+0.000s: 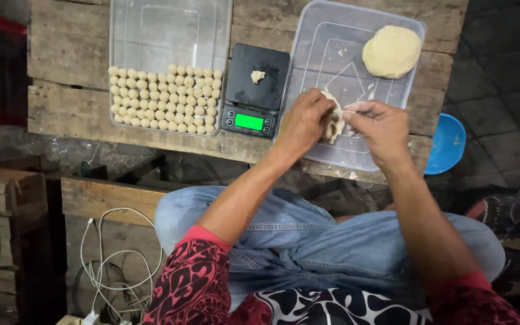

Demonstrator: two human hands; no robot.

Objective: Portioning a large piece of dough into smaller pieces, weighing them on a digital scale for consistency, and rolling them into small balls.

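We hold a lump of pale dough [333,118] between both hands, just above the near end of a clear plastic tray [332,153]. Our left hand [303,122] is curled around the lump, fingers closed on its left side. Our right hand [378,126] meets it from the other side, thumb and forefinger pinched on the dough's upper edge, the other fingers loosely bent.

At the far end of the same tray lies a large round mound of dough [391,52], well apart from our hands, with a few crumbs scattered between.

Just left of the tray sits a black kitchen scale [255,90] with a lit green display; 1 small piece of dough [257,76] rests on its platform. Further left, a 2nd clear tray [170,30] holds rows of small dough balls [165,99] packed at its near end.

Both trays and the scale rest on a rough wooden table [67,72]. A blue bowl [446,143] lies on the floor to the right, and white cables [112,265] lie to our lower left.
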